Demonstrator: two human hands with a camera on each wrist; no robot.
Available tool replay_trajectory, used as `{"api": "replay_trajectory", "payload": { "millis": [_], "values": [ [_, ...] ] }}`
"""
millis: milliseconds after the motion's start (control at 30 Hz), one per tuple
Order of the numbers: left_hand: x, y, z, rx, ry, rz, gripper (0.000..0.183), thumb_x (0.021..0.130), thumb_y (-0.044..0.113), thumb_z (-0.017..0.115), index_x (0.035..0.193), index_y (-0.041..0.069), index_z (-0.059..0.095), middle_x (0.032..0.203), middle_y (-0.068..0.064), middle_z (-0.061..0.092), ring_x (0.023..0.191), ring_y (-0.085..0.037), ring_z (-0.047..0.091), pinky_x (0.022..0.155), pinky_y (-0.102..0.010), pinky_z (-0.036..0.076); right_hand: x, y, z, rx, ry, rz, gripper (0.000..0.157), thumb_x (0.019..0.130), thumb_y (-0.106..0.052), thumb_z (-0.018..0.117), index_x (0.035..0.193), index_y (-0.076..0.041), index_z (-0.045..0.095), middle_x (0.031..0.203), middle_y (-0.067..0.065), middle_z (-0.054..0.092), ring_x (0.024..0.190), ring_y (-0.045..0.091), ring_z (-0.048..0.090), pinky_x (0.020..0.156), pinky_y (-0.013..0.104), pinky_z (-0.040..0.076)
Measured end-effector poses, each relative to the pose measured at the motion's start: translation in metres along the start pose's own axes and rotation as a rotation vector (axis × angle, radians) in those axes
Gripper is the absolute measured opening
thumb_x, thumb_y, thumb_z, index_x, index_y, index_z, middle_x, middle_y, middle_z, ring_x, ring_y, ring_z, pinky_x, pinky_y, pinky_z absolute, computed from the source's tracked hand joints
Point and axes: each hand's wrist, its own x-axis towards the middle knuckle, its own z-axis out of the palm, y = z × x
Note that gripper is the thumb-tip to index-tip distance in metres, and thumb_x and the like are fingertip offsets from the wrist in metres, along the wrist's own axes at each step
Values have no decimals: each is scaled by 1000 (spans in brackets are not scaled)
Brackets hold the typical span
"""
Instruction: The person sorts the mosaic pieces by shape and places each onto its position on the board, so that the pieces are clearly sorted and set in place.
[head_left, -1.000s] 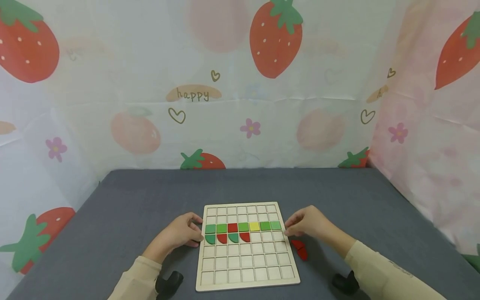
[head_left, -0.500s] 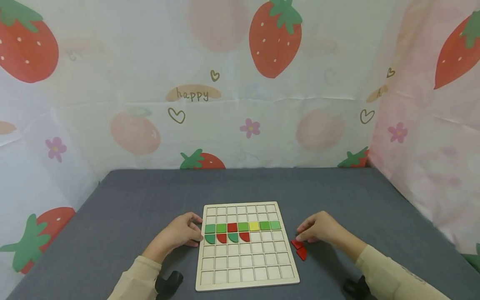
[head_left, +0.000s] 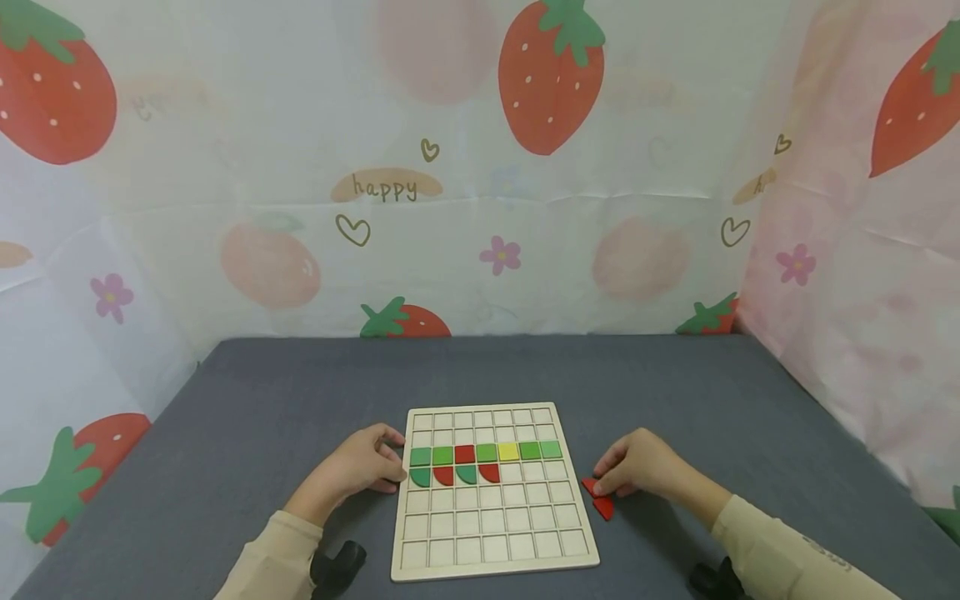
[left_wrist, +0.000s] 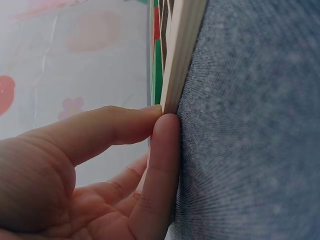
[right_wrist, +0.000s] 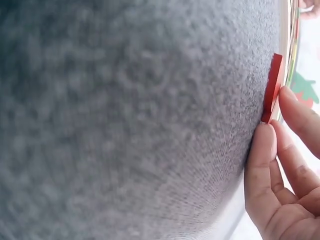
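A pale wooden grid board lies on the cloth in the head view. Colored square tiles fill one row, and several green and red quarter-circle tiles sit in the row below. At the board's left edge, my left hand pinches the rim between thumb and index finger, clearly seen on the rim in the left wrist view. Two red tiles lie right of the board. My right hand has its thumb and index finger on the upper red tile, partly covering it.
A dark grey cloth covers the table. Behind and at the sides hangs a strawberry-print curtain. Black straps or mounts show by both wrists.
My right hand has moved from the board's right edge down and right to the red tiles, its thumb coming onto the upper one. My left hand and the board stay put.
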Motion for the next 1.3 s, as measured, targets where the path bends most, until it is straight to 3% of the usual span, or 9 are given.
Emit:
{"api": "replay_trajectory", "payload": {
  "millis": [200,533,833,1067,1300],
  "values": [
    [0,-1,0,-3,0,-3,46,80,-7,70,122,-7,51,86,-13,57,70,-20,61,64,-35,60,-3,-3,3,-53,10,-30,19,68,-3,88,83,1,77,78,4,73,64,12,65,62,32,59],
    [0,-2,0,6,6,-10,45,81,-6,70,122,-7,52,86,-13,58,71,-20,61,65,-35,60,-2,-1,5,-37,8,-27,18,69,-3,87,78,0,72,72,1,68,65,12,63,62,31,59],
    [0,-2,1,9,6,-7,45,81,-6,70,122,-7,52,86,-13,58,71,-20,61,65,-35,60,-3,1,-1,81,-120,-16,23,81,-4,78,101,4,74,82,2,74,66,11,63,63,29,58],
    [0,-3,0,9,1,-4,45,82,-5,70,123,-7,52,87,-13,58,72,-20,62,66,-36,60,-1,-4,-5,113,-101,-20,19,84,-6,76,100,4,75,77,0,73,63,10,60,63,29,59],
    [1,-2,1,0,8,2,46,81,-7,71,122,-7,52,86,-13,57,70,-20,61,65,-35,60,2,-13,-3,85,-63,-18,16,86,-8,74,98,1,73,85,2,74,74,13,64,68,31,59]
  ]
}}
